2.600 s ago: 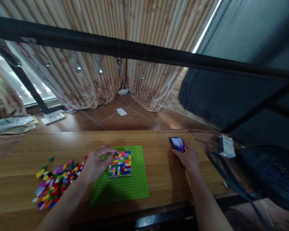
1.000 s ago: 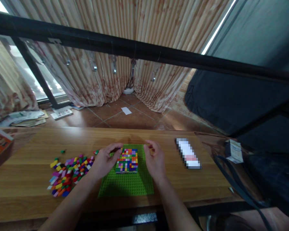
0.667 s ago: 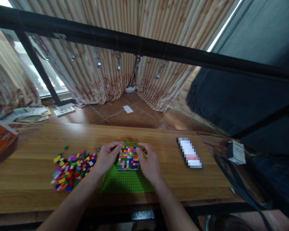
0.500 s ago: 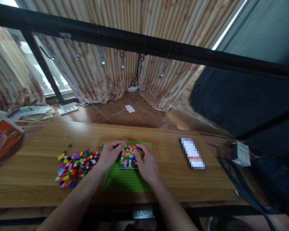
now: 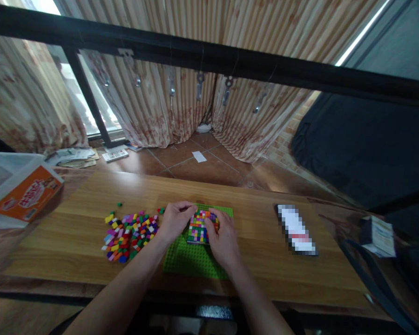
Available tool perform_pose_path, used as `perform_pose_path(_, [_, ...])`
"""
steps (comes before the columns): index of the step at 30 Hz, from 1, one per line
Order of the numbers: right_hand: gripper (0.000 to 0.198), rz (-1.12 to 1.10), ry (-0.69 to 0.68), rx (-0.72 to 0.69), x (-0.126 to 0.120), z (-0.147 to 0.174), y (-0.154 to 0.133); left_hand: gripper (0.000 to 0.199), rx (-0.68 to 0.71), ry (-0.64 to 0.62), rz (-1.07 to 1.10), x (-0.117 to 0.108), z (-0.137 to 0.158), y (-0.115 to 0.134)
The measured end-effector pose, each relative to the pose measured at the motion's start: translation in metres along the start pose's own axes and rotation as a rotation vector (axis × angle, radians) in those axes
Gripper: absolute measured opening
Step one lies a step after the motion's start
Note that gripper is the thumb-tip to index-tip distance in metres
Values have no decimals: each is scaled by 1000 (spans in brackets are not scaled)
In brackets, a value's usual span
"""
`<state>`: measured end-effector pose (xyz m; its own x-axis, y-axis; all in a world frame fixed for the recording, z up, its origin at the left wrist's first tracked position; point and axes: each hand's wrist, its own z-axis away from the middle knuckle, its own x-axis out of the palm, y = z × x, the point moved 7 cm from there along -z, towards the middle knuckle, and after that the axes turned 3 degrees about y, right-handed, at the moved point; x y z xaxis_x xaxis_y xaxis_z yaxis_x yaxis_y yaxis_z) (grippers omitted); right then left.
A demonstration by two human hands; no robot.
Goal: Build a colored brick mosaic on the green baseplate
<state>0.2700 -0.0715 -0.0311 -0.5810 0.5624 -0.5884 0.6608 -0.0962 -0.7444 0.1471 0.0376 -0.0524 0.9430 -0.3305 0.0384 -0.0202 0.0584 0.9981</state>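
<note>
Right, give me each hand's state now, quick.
Left hand: curled at the far-left corner of the brick block; whether it pinches anything cannot be told.
Right hand: half-curled over the block's right side; grip unclear.

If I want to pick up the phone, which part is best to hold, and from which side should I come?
Probably grip the phone by both long edges, around the middle, with the right hand coming from above. It lies flat on the table, long and narrow, with both long edges uncovered, so gripping across its width looks easiest.

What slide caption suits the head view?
Left hand and right hand at a multicoloured brick block on green baseplate, loose bricks nearby.
</note>
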Motion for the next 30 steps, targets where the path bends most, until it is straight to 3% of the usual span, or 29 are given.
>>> perform_pose_path(12, [33, -17, -14, -4, -3, -1, 3, 24, 139, -117, -156, 4, 5, 10])
perform_pose_path(17, [33, -17, -11, -11, -4, 0, 3, 20, 206, -75, -259, 2, 6, 12])
perform_pose_path(30, [34, 1, 3, -31, 0, 0, 3, 18, 295, -78, -215, 3, 8, 17])
